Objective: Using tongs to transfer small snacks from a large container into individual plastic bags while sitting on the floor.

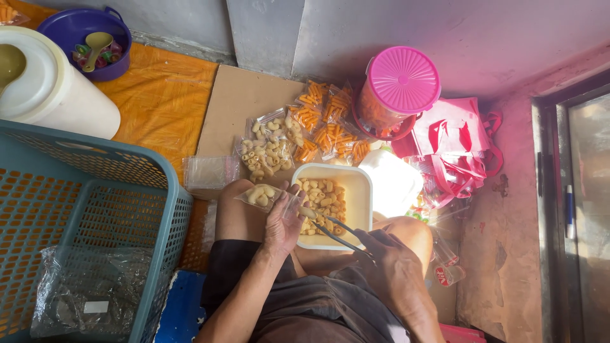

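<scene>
Small clear bag (262,195) of pale macaroni crackers lies on the left knee, long axis left-right, mouth probably toward the tray (356,190). Light, limp, slippery film, brittle contents; pinch it at the rim. Left hand (283,222) grasps that rim. Right hand (394,270) clenches metal tongs (333,232), tips pointing up-left into the tray.

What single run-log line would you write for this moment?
left hand: holds small clear bag of pale macaroni | right hand: holds tongs gripping a piece | cream tub: macaroni, on lap | filled bags: on cardboard
</scene>
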